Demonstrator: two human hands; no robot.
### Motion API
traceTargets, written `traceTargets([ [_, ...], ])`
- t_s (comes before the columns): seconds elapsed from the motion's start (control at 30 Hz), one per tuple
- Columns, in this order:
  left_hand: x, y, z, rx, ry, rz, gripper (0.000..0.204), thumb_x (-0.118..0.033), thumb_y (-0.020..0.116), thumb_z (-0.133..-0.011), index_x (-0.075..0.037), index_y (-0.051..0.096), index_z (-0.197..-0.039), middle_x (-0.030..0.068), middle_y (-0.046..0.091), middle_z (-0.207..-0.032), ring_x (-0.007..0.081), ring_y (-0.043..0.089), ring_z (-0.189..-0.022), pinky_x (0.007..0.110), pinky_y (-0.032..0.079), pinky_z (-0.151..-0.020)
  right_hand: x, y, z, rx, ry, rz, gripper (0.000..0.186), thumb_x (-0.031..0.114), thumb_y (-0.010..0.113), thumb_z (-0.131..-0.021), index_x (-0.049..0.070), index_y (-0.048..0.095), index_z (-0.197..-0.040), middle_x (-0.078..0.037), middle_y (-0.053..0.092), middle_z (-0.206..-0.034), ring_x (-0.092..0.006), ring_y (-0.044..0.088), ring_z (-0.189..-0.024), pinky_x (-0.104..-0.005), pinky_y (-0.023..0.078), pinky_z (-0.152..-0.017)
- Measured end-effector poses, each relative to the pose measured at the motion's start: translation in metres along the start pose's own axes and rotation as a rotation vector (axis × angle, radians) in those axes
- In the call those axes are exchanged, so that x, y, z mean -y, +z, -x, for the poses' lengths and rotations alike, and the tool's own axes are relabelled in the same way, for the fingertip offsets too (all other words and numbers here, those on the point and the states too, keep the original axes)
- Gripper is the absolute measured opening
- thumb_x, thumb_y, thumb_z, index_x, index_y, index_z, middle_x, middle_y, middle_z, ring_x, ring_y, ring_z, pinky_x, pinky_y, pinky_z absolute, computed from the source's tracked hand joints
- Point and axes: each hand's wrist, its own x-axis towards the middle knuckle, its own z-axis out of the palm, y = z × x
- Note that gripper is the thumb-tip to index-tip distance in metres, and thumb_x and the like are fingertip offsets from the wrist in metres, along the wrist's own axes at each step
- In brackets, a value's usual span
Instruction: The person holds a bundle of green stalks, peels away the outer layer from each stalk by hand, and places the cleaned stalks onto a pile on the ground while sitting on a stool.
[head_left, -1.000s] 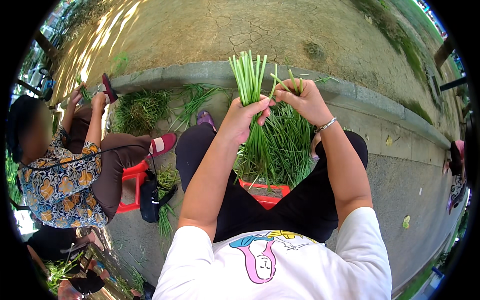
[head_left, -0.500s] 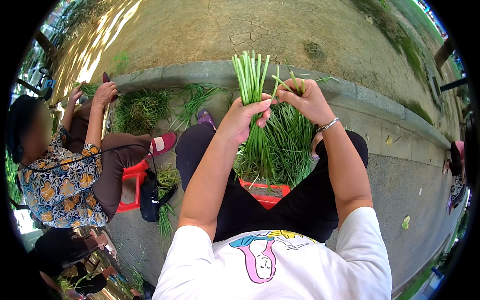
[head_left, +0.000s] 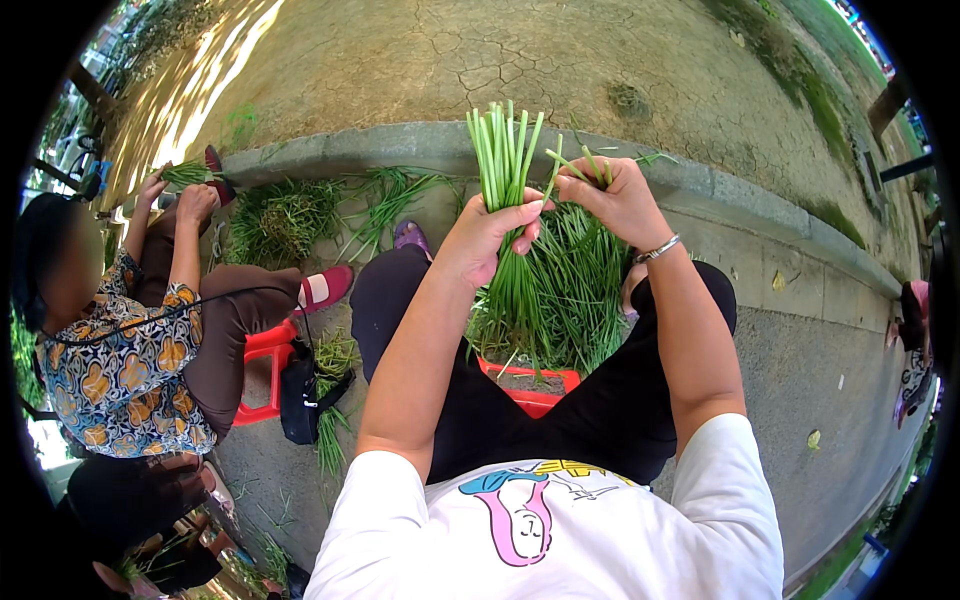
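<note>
My left hand [head_left: 487, 235] grips an upright bunch of green stalks [head_left: 503, 160], cut ends up, leaves hanging down between my knees. My right hand [head_left: 610, 195] is right beside it, pinching a few loose green stalks [head_left: 585, 165] against the bunch. Under both hands lies a larger heap of the same greens [head_left: 575, 290], over a red stool [head_left: 530, 385] that I sit on. A silver bracelet [head_left: 658, 250] circles my right wrist.
A person in a patterned shirt [head_left: 110, 350] sits at my left on a red stool [head_left: 265, 370], hands on another small bunch [head_left: 185, 175]. More greens [head_left: 290, 215] lie along a concrete kerb [head_left: 400, 145]. Cracked bare earth lies beyond; paved ground is at right.
The bunch in my left hand has shifted slightly and my right hand keeps working stalks at its top. The person at left has raised both hands higher with a bunch.
</note>
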Motion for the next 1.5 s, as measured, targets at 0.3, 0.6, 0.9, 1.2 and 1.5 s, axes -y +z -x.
traceTargets([
  [0.3,0.001,0.0,0.002,0.016,-0.019,-0.022,0.023,-0.013,0.061,-0.079,0.002,0.056,-0.095,0.0018,0.052,-0.063,0.0092,0.044,-0.049,0.023,0.035,-0.047,0.001,-0.001,0.003,0.018,-0.031,0.15,0.014,0.012,0.059,-0.083,-0.002,0.061,-0.085,0.006,0.052,-0.066,-0.0018,0.042,-0.061,-0.0193,0.037,-0.053],
  [0.6,0.002,0.001,0.001,0.014,0.002,-0.044,0.02,-0.01,0.059,-0.08,0.002,0.057,-0.095,0.0024,0.052,-0.064,0.009,0.045,-0.051,0.023,0.036,-0.047,-0.011,-0.002,0.002,0.045,-0.047,0.057,0.016,0.012,0.058,-0.084,-0.003,0.06,-0.089,0.003,0.055,-0.071,-0.0033,0.047,-0.065,-0.021,0.04,-0.057],
  [0.9,0.005,0.001,0.001,-0.005,0.094,-0.103,0.018,-0.009,0.061,-0.078,0.002,0.059,-0.092,0.0026,0.053,-0.063,0.0106,0.047,-0.052,0.022,0.036,-0.048,0.002,0.004,0.003,-0.005,0.13,-0.461,0.011,0.013,0.063,-0.079,0.004,0.062,-0.086,0.005,0.054,-0.065,0.0,0.035,-0.048,-0.0173,0.024,-0.042],
  [1.2,0.006,-0.001,-0.001,-0.09,0.165,-0.166,0.016,-0.007,0.064,-0.076,0.001,0.061,-0.089,0.0045,0.059,-0.068,0.009,0.051,-0.056,0.021,0.038,-0.049,0.001,-0.006,0.004,-0.099,0.091,-0.491,0.008,0.009,0.063,-0.077,0.003,0.062,-0.083,0.004,0.055,-0.069,-0.0016,0.041,-0.051,-0.0175,0.03,-0.045],
  [1.5,0.007,-0.002,-0.001,-0.179,0.246,-0.159,0.014,-0.005,0.065,-0.075,0.0,0.063,-0.088,0.0053,0.06,-0.066,0.0072,0.05,-0.052,0.019,0.037,-0.045,-0.005,-0.008,0.005,-0.152,-0.017,-0.209,0.011,0.005,0.064,-0.079,0.0,0.063,-0.088,-0.001,0.062,-0.076,-0.0059,0.055,-0.07,-0.0206,0.045,-0.063],
])
